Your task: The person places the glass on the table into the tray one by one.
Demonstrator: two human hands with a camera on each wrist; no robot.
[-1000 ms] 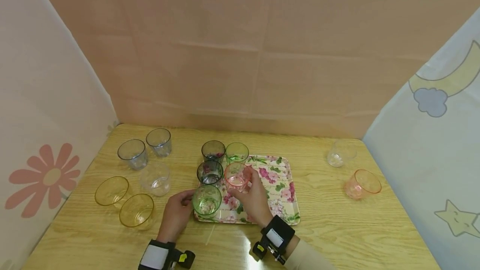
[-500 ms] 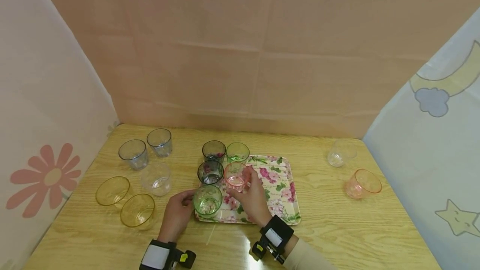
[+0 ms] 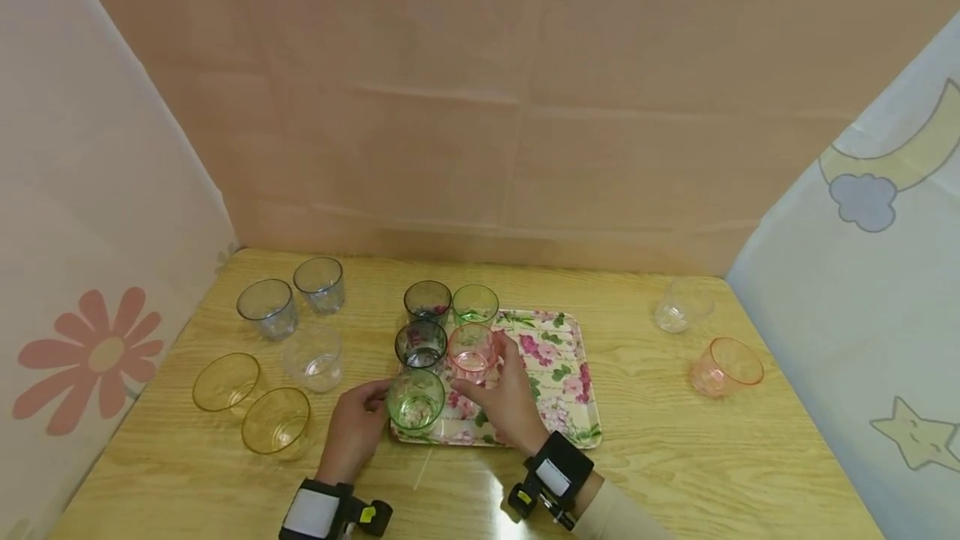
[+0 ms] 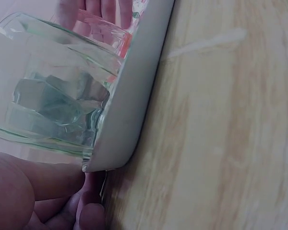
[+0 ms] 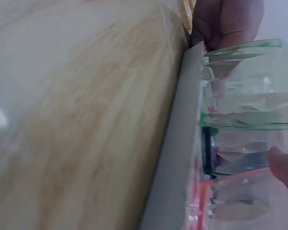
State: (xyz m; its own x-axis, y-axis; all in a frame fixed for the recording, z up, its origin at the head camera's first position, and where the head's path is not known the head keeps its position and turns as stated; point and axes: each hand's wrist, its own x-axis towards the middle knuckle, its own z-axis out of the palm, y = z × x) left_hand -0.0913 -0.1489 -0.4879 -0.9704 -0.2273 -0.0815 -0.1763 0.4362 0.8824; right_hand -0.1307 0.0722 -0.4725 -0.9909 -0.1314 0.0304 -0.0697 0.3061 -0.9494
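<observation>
Just left of the left hand (image 3: 352, 427) stands a round, see-through yellow cup (image 3: 275, 423). The left hand pinches the edge of a flat, flower-print tray (image 3: 555, 382), maybe so it won't slide. Just right of this hand, a round, see-through green cup (image 3: 415, 402) stands upright on the tray. Behind it, farther from the left hand, is a round, dark grey cup (image 3: 421, 346). The right hand (image 3: 510, 398) holds a round, see-through pink cup (image 3: 468, 350) on the tray, perhaps to keep it steady. Well right of that hand sits an orange-pink, see-through cup (image 3: 723, 369).
</observation>
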